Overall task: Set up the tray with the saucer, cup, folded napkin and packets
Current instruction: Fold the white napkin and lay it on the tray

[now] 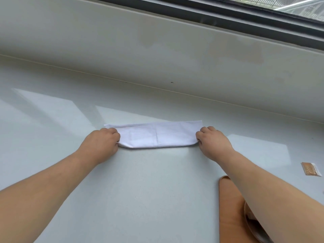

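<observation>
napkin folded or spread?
Folded. The white napkin lies as a narrow strip with a rounded fold along its near edge; the left hand and right hand pinch its ends.

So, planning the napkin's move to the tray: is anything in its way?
Nothing visible lies on the counter between the napkin and the tray. Only the right forearm crosses over the tray, hiding part of it.

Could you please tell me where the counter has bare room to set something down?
Bare counter runs from the napkin toward the person, between the forearms, and off to the napkin's left. Lower right is crowded: the tray and a packet.
</observation>
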